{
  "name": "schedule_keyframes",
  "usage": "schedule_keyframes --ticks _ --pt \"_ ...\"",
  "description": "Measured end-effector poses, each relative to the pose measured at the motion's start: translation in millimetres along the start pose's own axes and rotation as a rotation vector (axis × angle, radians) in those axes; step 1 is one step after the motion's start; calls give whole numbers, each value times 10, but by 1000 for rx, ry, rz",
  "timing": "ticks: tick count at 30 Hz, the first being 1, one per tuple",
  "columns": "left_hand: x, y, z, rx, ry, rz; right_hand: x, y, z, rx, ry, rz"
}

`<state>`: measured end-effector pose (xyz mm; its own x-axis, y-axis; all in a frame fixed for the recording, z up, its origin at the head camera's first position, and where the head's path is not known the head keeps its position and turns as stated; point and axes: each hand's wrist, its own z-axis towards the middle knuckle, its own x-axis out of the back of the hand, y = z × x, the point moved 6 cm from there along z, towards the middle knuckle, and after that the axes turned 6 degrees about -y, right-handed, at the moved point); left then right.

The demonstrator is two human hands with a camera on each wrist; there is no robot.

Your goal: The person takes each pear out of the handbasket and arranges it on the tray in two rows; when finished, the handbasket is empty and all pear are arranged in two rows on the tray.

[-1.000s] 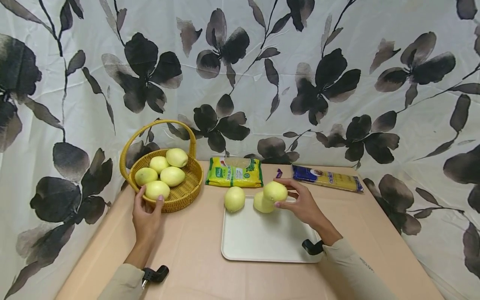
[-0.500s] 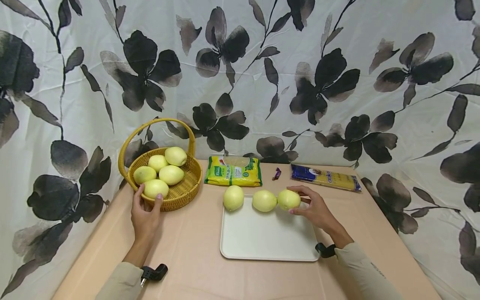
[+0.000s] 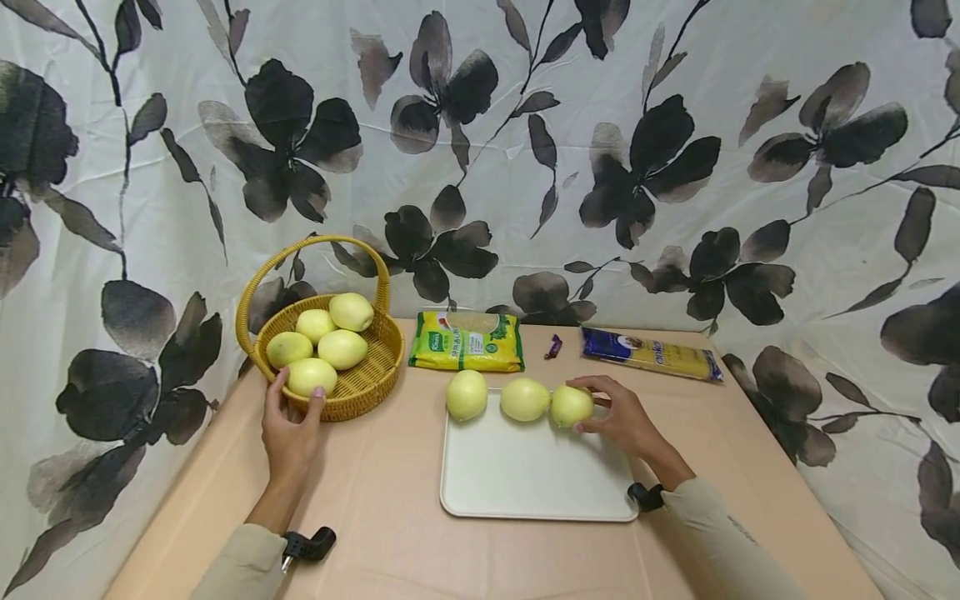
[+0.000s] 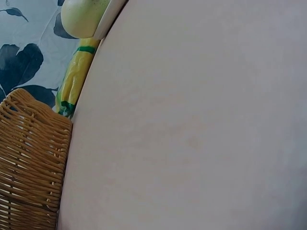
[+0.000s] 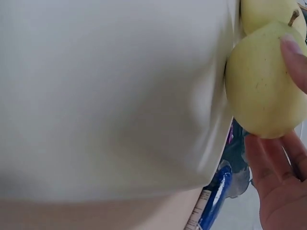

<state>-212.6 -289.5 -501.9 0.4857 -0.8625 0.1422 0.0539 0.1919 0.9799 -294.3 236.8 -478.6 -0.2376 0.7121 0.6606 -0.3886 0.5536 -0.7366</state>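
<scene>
In the head view my left hand (image 3: 291,433) holds the near rim of a yellow wicker basket (image 3: 363,404), its thumb and fingertips on either side of a pear (image 3: 312,377). Several pale yellow-green pears lie in this basket. My right hand (image 3: 624,421) pinches a pear (image 3: 572,406) between thumb and fingers at the back of a white tray (image 3: 536,475); the right wrist view shows its stem. Right beside it on the tray lies another pear (image 3: 525,400), and a third pear (image 3: 467,395) is at the tray's back left corner. The left wrist view shows the basket side (image 4: 31,167), not the hand.
Behind the tray, a green-and-yellow package (image 3: 467,342), a small purple wrapped piece (image 3: 553,347) and a blue-and-yellow packet (image 3: 651,356) lie along the back of the table (image 3: 405,517). A floral cloth (image 3: 540,167) hangs behind.
My right hand has brought its pear down from above the middle pear to its right side, then slightly left against it. The left hand stays at the basket.
</scene>
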Motion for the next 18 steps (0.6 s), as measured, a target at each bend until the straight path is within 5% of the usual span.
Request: schedule_keyframes --ticks 4,13,18 --pt "-1 -7 1 -1 -2 -13 3 -19 19 -4 -19 9" --pt "-4 73 -9 -8 -11 -39 70 50 -21 -191 40 20" --pt "3 -12 18 -5 -10 -33 75 67 -41 -225 27 -6"
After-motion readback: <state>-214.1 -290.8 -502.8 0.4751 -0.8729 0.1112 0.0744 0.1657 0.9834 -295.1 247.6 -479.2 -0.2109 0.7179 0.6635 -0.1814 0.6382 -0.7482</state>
